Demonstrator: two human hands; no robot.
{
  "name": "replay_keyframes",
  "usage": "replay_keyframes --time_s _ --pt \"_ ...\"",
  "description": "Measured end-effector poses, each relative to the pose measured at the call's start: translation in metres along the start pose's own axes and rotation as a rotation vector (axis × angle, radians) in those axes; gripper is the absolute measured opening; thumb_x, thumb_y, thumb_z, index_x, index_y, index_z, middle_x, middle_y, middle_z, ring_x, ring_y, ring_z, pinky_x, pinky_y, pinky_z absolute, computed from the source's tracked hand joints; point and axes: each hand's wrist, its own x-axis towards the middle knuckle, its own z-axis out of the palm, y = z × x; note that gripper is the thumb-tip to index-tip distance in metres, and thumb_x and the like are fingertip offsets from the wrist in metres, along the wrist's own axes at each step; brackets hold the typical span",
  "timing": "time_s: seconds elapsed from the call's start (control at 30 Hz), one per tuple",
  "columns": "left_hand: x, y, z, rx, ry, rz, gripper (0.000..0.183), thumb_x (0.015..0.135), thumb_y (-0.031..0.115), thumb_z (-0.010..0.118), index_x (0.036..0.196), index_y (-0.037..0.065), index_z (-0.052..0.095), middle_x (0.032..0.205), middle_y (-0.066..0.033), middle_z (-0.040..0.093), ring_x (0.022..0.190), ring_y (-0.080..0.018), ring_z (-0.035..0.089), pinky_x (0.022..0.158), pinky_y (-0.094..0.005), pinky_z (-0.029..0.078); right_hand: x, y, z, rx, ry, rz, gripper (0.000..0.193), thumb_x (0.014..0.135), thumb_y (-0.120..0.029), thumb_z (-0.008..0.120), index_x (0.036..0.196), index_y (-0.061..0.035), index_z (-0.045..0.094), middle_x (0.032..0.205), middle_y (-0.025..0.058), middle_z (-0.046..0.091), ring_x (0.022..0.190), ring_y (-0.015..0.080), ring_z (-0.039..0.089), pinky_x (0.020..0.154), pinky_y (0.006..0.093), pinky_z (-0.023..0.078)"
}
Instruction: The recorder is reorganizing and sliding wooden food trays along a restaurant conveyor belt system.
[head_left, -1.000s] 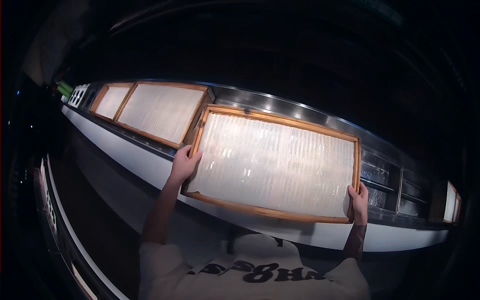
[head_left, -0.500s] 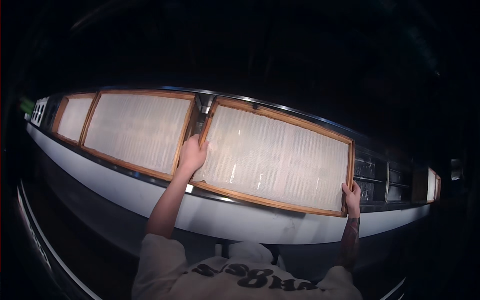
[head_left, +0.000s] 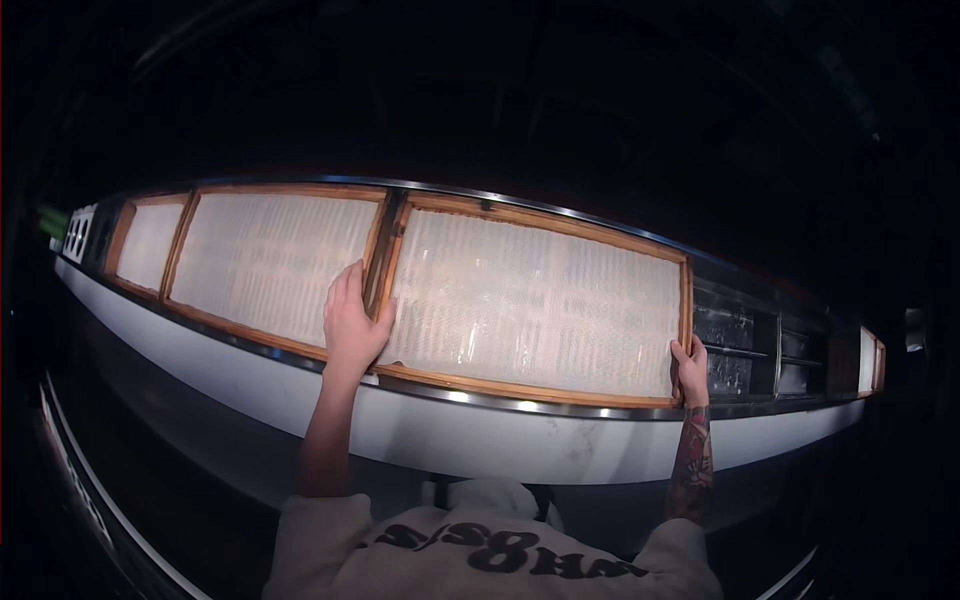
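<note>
A wooden-framed tray (head_left: 540,300) with a whitish, ribbed, mesh-like surface lies in the long trough in front of me, tilted slightly down to the right. My right hand (head_left: 692,370) grips its right end, thumb on the near side of the frame. My left hand (head_left: 355,320) is at its left end, fingers stretched out over the edge of the neighbouring tray (head_left: 275,265), thumb apart and against the frame of the middle tray. A narrow dark gap (head_left: 385,250) runs between the two trays.
Another framed tray (head_left: 150,240) stands farther left, and a small one (head_left: 870,360) at the far right. Dark open compartments (head_left: 735,345) with metal bars lie to the right. A metal rail (head_left: 560,210) runs along the back; a white front panel (head_left: 530,440) faces me.
The middle tray has shifted left and settled lower, narrowing the gap to its neighbour. My left hand has moved left and its fingers have spread off the frame; my right hand moved along with the tray.
</note>
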Motion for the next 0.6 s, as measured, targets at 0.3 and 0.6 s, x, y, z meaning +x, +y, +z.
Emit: replay_keyframes --time_s 0.3,0.6 --pt "-0.017 0.006 0.04 0.048 -0.115 -0.026 0.054 0.085 0.014 0.05 0.13 -0.007 0.029 0.131 -0.0265 0.032 0.12 -0.0391 0.033 0.099 -0.0403 0.03 0.008 0.005 -0.008 -0.045 0.1 0.031 0.047 0.083 -0.032 0.059 0.107 0.0076 0.051 0.09 0.009 0.059 0.08 0.012 0.052 0.071 0.0242 0.042" --pt "-0.077 0.099 0.054 -0.239 0.164 0.175 0.014 0.081 0.007 0.053 0.092 -0.002 0.049 0.117 -0.021 0.043 0.11 -0.033 0.043 0.092 -0.039 0.033 -0.021 0.0 -0.021 0.506 0.231 -0.057 0.021 0.088 -0.017 0.052 0.095 0.0001 0.062 0.08 0.0011 0.06 0.07 0.0072 0.054 0.06 0.02 0.042"
